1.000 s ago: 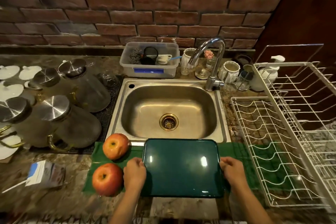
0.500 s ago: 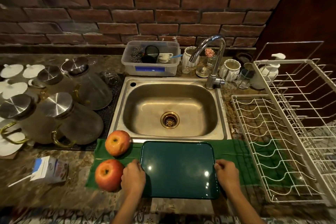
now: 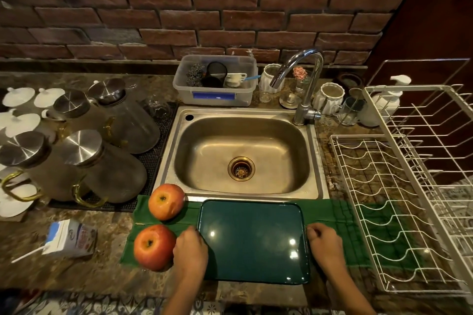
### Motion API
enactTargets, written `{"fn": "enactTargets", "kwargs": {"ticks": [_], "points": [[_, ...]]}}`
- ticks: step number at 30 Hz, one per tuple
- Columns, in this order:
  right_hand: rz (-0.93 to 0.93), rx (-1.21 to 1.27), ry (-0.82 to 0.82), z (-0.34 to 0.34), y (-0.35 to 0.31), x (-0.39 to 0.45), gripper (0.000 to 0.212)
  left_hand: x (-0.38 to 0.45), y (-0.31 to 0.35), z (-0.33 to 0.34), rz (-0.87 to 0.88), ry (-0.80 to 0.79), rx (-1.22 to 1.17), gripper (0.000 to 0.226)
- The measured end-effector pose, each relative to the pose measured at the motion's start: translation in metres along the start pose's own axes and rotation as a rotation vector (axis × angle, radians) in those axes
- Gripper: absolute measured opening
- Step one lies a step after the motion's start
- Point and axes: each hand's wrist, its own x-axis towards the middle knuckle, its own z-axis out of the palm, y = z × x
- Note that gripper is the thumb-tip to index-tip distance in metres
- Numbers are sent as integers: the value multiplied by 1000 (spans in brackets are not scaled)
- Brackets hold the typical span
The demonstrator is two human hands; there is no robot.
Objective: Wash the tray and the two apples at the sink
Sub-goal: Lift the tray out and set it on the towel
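A dark green tray [image 3: 252,240] lies flat on a green cloth [image 3: 332,215] on the counter, just in front of the steel sink [image 3: 243,153]. My left hand [image 3: 190,253] grips its left edge and my right hand [image 3: 323,245] grips its right edge. Two red apples rest on the cloth left of the tray: one [image 3: 166,201] nearer the sink, the other [image 3: 153,247] right beside my left hand. The tap [image 3: 304,84] stands at the sink's back right with no water running.
Several glass jugs with steel lids [image 3: 105,163] crowd the counter at left on a black mat. A white wire dish rack [image 3: 399,199] fills the right side. A plastic tub [image 3: 216,80] and cups sit behind the sink. A small carton [image 3: 70,238] lies at lower left.
The view has shifted slightly, so everything sits a little differently in frame. Both hands stay on the tray's edges, and the tray and apples remain on the cloth.
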Motion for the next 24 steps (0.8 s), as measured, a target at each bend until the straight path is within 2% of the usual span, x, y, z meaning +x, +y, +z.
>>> {"fn": "enactTargets", "kwargs": {"ticks": [2,6,9,14,20,24], "points": [[-64,-31,92,-4,0,9,25,-1,-2,0,29,13,15,20],[-327,-222,215,-9,0,38,37,-1,-5,0,35,23,30,23],[-478,-422,222,-8,-2,66,52,-2,-4,0,37,24,47,28],[-464,-656,38,6,1,107,64,-1,-5,5,52,47,62,30],[-474,-691,126,16,7,110,67,-1,-8,9,46,77,51,28],[-461,-705,125,17,4,110,68,-8,-8,8,173,157,20,21]]}}
